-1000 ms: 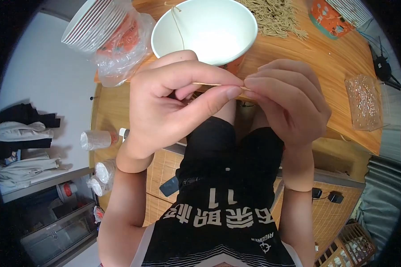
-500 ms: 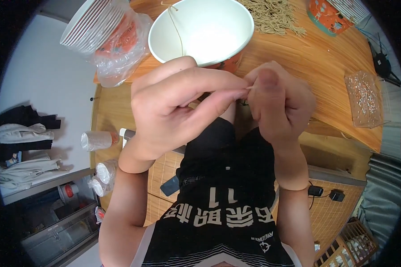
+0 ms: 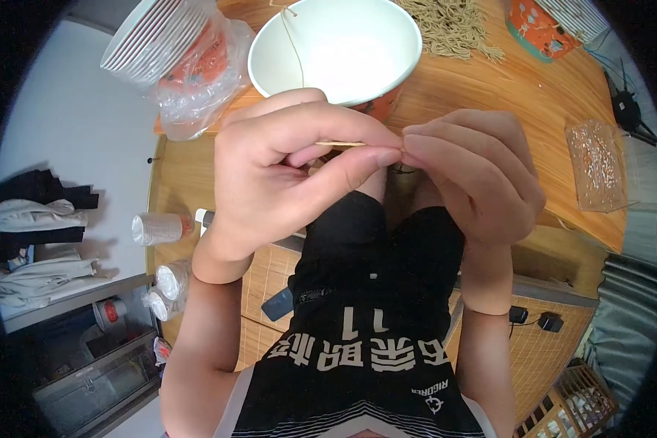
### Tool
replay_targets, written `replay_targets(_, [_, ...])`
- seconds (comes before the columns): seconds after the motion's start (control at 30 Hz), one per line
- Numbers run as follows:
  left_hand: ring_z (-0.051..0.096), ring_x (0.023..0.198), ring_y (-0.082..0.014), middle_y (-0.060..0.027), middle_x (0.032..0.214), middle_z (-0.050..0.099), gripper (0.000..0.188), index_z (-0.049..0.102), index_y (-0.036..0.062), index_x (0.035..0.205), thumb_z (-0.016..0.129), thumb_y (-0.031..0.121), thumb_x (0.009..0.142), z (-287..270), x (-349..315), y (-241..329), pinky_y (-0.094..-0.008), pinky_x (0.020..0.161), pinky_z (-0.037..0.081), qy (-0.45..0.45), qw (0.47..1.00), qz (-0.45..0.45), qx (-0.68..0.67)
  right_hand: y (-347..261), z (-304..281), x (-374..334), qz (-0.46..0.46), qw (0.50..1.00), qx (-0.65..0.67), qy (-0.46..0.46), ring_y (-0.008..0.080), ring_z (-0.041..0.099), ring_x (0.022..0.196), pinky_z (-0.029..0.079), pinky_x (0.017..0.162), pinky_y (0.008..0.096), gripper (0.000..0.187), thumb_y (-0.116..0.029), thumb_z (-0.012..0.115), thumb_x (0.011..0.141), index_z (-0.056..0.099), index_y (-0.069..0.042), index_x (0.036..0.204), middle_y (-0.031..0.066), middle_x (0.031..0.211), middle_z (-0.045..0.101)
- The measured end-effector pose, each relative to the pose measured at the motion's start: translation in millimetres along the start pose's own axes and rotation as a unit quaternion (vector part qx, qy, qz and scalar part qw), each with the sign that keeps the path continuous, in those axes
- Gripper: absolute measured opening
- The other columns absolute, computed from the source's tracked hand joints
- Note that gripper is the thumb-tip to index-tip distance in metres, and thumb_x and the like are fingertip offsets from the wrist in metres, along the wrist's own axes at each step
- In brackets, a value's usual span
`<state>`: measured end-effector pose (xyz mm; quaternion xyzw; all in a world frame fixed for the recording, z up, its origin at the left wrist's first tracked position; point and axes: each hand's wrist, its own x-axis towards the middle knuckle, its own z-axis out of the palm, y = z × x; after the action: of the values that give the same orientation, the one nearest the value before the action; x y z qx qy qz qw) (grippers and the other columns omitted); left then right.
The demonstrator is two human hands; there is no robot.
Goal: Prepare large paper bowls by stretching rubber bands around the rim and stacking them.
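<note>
A thin tan cord (image 3: 341,143) runs between the thumb and forefinger of my left hand (image 3: 270,164), which pinches it. The fingertips of my right hand (image 3: 482,175) are closed on the same cord, touching the left fingertips; the tip between them is mostly hidden. Just beyond my hands stands a large white paper bucket (image 3: 336,51) with an orange outside. Another cord (image 3: 293,47) is looped at its far left rim and hangs down inside it.
Nested buckets in clear plastic (image 3: 197,66) lie at the table's left. A pile of tan cords (image 3: 449,29) lies behind the bucket. An orange patterned bucket (image 3: 536,29) stands far right, near a clear box of small beads (image 3: 595,164). A phone (image 3: 277,305) lies below.
My right hand has turned, its thumb swinging out of view and its fingers now stretching toward the left fingertips. More cord shows in my left hand. The view has shifted slightly.
</note>
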<state>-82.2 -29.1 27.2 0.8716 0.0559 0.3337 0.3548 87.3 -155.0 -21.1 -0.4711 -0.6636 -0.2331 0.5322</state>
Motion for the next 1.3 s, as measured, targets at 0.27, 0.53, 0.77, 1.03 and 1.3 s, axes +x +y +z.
replay_targets(0.27, [0.051, 0.054, -0.0055, -0.0005, 0.069, 0.063, 0.018, 0.079, 0.0074, 0.093, 0.081, 0.000, 0.077, 2.8, -0.7, 8.8, -0.0225, 0.048, 0.036, -0.034, 0.998, 0.023, 0.041, 0.5, 7.4, -3.1, 0.077, 0.994, 0.061, 0.048, 0.0234, 0.065, 0.075, 0.051, 0.068, 0.0337, 0.011, -0.009, 0.079, 0.077, 0.068, -0.006, 0.076, 0.0056, 0.072, 0.065])
replay_targets(0.53, [0.051, 0.053, -0.0082, 0.0000, 0.067, 0.060, 0.020, 0.079, 0.0085, 0.092, 0.083, 0.001, 0.074, 7.0, -2.0, 4.1, -0.0242, 0.047, 0.038, 0.015, 0.993, 0.083, 0.084, -9.6, 20.2, -4.7, 0.219, 0.954, 0.197, 0.063, 0.0234, 0.061, 0.063, 0.047, 0.060, 0.0302, 0.015, -0.006, 0.070, 0.088, 0.066, -0.003, 0.074, 0.0083, 0.065, 0.062])
replay_targets(0.77, [0.045, 0.053, -0.0051, 0.0016, 0.065, 0.056, 0.018, 0.079, 0.0084, 0.092, 0.083, 0.001, 0.076, 4.2, -5.2, 0.5, -0.0229, 0.047, 0.032, 0.052, 0.994, 0.032, 0.092, 13.8, 17.8, -7.3, 0.191, 0.970, 0.152, -0.014, 0.0192, 0.062, 0.080, 0.047, 0.073, 0.0289, 0.024, -0.015, 0.054, 0.102, 0.065, 0.001, 0.089, 0.0094, 0.083, 0.066])
replay_targets(1.03, [0.041, 0.053, -0.0023, 0.0035, 0.064, 0.055, 0.017, 0.079, 0.0076, 0.090, 0.083, 0.001, 0.074, -1.2, -12.7, -6.9, -0.0226, 0.047, 0.027, 0.090, 0.992, 0.015, 0.084, 50.9, -0.6, 26.9, -0.015, 0.981, -0.112, -0.159, 0.0242, 0.065, 0.104, 0.039, 0.106, 0.0440, 0.020, -0.013, 0.072, 0.086, 0.071, -0.011, 0.107, 0.0046, 0.108, 0.070])
replay_targets(1.3, [0.046, 0.052, -0.0132, 0.0024, 0.060, 0.052, 0.019, 0.076, 0.0105, 0.084, 0.085, 0.005, 0.068, -2.7, -29.2, -32.3, -0.0278, 0.053, 0.032, 0.205, 0.941, 0.115, 0.242, 23.8, 25.6, 23.2, 0.017, 0.987, -0.042, -0.157, 0.0197, 0.069, 0.092, 0.040, 0.110, 0.0464, 0.017, -0.010, 0.078, 0.080, 0.076, -0.013, 0.097, 0.0020, 0.089, 0.073])
